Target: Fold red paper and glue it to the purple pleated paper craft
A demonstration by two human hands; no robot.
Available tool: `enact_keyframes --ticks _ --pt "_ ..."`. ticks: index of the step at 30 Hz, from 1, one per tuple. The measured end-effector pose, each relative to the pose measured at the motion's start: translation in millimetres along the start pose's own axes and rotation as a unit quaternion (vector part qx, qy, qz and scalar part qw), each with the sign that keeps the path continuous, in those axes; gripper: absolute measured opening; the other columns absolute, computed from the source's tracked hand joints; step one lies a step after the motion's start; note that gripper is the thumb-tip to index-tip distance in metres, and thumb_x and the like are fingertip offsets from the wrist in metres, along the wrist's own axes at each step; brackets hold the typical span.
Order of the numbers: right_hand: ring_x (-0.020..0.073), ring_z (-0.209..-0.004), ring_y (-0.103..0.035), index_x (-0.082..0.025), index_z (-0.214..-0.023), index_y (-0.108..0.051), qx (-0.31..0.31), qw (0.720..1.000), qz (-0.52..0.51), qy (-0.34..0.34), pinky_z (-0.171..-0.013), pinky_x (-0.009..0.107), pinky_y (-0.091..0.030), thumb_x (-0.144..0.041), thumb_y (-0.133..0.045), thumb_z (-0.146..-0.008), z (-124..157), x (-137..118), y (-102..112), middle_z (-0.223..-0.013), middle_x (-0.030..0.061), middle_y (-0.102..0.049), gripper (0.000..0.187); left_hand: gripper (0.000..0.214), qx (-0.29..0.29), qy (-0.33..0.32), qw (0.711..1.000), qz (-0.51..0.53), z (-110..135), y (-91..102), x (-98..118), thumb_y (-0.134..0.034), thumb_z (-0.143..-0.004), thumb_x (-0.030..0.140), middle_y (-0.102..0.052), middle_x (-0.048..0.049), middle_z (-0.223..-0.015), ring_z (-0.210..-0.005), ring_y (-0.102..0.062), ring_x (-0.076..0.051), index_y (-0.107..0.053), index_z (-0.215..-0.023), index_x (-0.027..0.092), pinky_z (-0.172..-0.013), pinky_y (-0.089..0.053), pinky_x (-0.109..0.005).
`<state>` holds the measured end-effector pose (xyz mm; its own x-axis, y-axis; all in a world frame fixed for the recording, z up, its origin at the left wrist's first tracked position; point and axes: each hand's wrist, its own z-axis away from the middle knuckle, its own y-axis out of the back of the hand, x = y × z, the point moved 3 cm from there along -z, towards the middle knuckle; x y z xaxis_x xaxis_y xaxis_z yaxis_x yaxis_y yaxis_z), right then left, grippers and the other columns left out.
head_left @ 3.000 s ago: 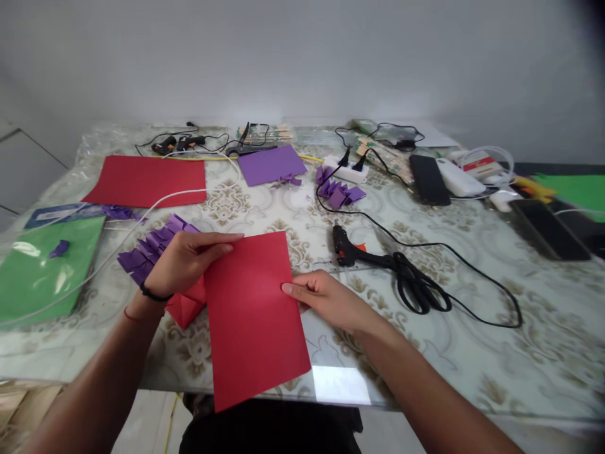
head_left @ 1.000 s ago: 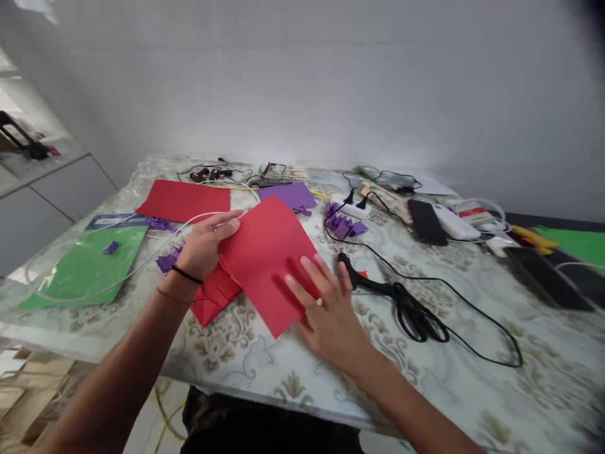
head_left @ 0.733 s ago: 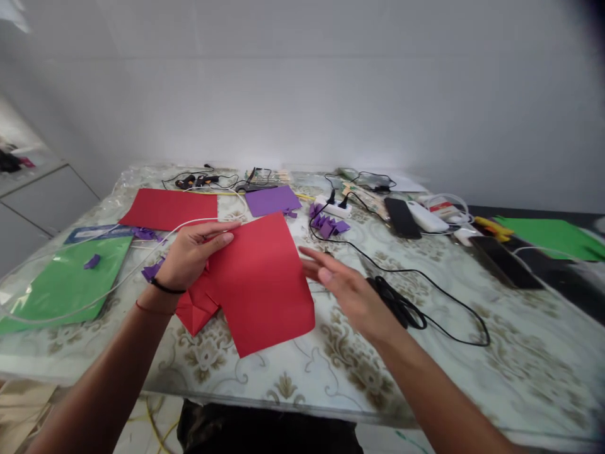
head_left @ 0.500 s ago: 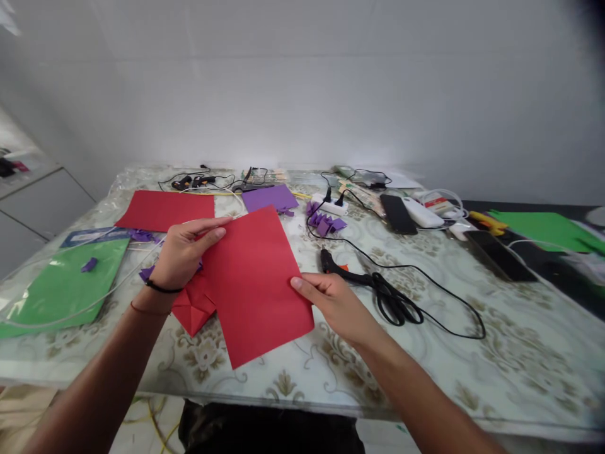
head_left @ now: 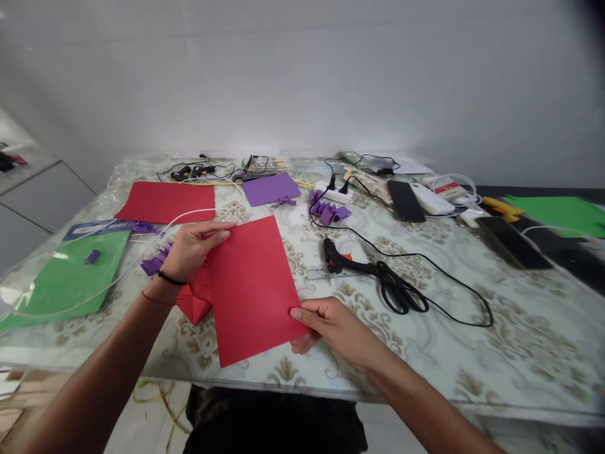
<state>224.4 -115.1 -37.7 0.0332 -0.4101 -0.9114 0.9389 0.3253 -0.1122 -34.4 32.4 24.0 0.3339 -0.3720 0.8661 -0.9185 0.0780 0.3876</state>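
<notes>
A flat sheet of red paper (head_left: 255, 290) is held up, slightly tilted, over the near part of the table. My left hand (head_left: 195, 247) pinches its upper left corner between thumb and fingers. On the lower right edge my right hand (head_left: 326, 325) grips it, thumb on the front face and fingers behind. Partly hidden behind the sheet lies a folded red paper piece (head_left: 193, 304), with folded purple paper (head_left: 155, 260) beyond it. A black glue gun (head_left: 347, 258) and black-handled scissors (head_left: 401, 291) rest to the right of the sheet.
Another red sheet (head_left: 167, 203) and a purple sheet (head_left: 270, 188) lie farther back. Green paper in a clear sleeve (head_left: 80, 277) is at left. Cords run from a white power strip (head_left: 334, 193); phones (head_left: 406, 200) lie at right. The patterned table (head_left: 454, 359) ends near my lap.
My right hand has slid down the sheet's right edge toward its lower corner. The sheet has turned a little more upright. My left hand keeps its pinch on the upper corner.
</notes>
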Motion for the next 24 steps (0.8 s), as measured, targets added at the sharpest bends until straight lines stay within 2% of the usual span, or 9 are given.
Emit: enact_keyframes --ticks 4,8,10,12,14,16,18,20,24 --pt "0.0170 -0.056 -0.067 -0.021 -0.071 -0.063 0.024 0.995 0.092 -0.037 -0.062 0.030 -0.052 -0.073 -0.069 -0.086 17 6 27 -0.062 0.0012 -0.071 0.054 0.041 -0.053 0.032 0.998 -0.004 19 -18.9 -11 -0.075 -0.087 0.050 -0.080 -0.0056 -0.083 -0.076 -0.071 -0.020 -0.085 -0.113 0.020 -0.074 -0.056 -0.029" --pt "0.0169 -0.053 -0.061 -0.023 -0.082 -0.069 0.142 0.961 0.237 0.017 -0.057 0.030 -0.046 -0.064 -0.065 -0.093 26 7 67 -0.064 -0.0014 -0.069 0.042 0.047 -0.140 0.054 0.988 -0.026 50 -32.8 -13 -0.073 -0.089 0.045 -0.065 0.0031 -0.060 -0.052 -0.053 -0.012 -0.078 -0.130 0.021 -0.051 -0.040 -0.021" --pt "0.0189 -0.053 -0.060 -0.024 -0.092 -0.073 0.212 0.913 0.343 0.066 -0.056 0.032 -0.046 -0.060 -0.064 -0.095 26 9 77 -0.066 -0.0004 -0.069 0.037 0.043 -0.153 0.056 0.985 -0.048 67 -37.4 -13 -0.070 -0.091 0.042 -0.068 0.0025 -0.064 -0.051 -0.052 -0.012 -0.078 -0.129 0.023 -0.049 -0.038 -0.021" --pt "0.0243 -0.064 -0.066 -0.022 -0.100 -0.075 0.284 0.834 0.448 0.149 -0.063 0.038 -0.053 -0.056 -0.060 -0.100 28 11 76 -0.073 0.0047 -0.072 0.036 0.033 -0.138 0.056 0.986 -0.080 86 -42.5 -13 -0.065 -0.094 0.038 -0.076 -0.0004 -0.075 -0.053 -0.056 -0.013 -0.082 -0.119 0.024 -0.051 -0.041 -0.023" --pt "0.0309 -0.089 -0.073 -0.019 -0.112 -0.076 0.324 0.753 0.519 0.242 -0.081 0.047 -0.060 -0.047 -0.056 -0.105 33 16 62 -0.096 0.0132 -0.077 0.035 0.029 -0.111 0.053 0.985 -0.118 106 -47.9 -15 -0.060 -0.098 0.033 -0.079 -0.0029 -0.082 -0.058 -0.062 -0.015 -0.083 -0.111 0.023 -0.057 -0.046 -0.025" --pt "0.0332 -0.114 -0.070 -0.017 -0.127 -0.072 0.292 0.712 0.559 0.310 -0.098 0.053 -0.059 -0.037 -0.055 -0.107 40 27 42 -0.123 0.0179 -0.073 0.033 0.029 -0.093 0.048 0.983 -0.152 124 -51.9 -16 -0.056 -0.100 0.030 -0.079 -0.0032 -0.081 -0.057 -0.062 -0.015 -0.082 -0.111 0.023 -0.059 -0.048 -0.026" --pt "0.0331 -0.129 -0.065 -0.019 -0.140 -0.067 0.198 0.713 0.580 0.342 -0.107 0.056 -0.057 -0.034 -0.058 -0.107 48 41 21 -0.142 0.0176 -0.067 0.038 0.028 -0.087 0.044 0.980 -0.176 138 -51.9 -16 -0.056 -0.101 0.028 -0.078 -0.0033 -0.082 -0.054 -0.059 -0.014 -0.081 -0.113 0.024 -0.059 -0.048 -0.027" --pt "0.0340 -0.135 -0.062 -0.020 -0.140 -0.068 0.147 0.718 0.589 0.340 -0.108 0.058 -0.058 -0.035 -0.062 -0.105 54 54 8 -0.147 0.0167 -0.065 0.039 0.025 -0.081 0.027 0.972 -0.219 144 -47.5 -13 -0.060 -0.099 0.028 -0.077 -0.0052 -0.089 -0.058 -0.058 -0.015 -0.080 -0.114 0.026 -0.061 -0.049 -0.028" --pt "0.0320 -0.143 -0.058 -0.020 -0.139 -0.070 0.125 0.737 0.583 0.317 -0.117 0.059 -0.052 -0.034 -0.064 -0.104 56 64 4 -0.151 0.0160 -0.064 0.038 0.028 -0.125 -0.127 0.918 -0.355 136 -47.8 2 -0.062 -0.099 0.022 -0.071 -0.0137 -0.112 -0.094 -0.069 -0.028 -0.078 -0.122 0.025 -0.083 -0.058 -0.042"
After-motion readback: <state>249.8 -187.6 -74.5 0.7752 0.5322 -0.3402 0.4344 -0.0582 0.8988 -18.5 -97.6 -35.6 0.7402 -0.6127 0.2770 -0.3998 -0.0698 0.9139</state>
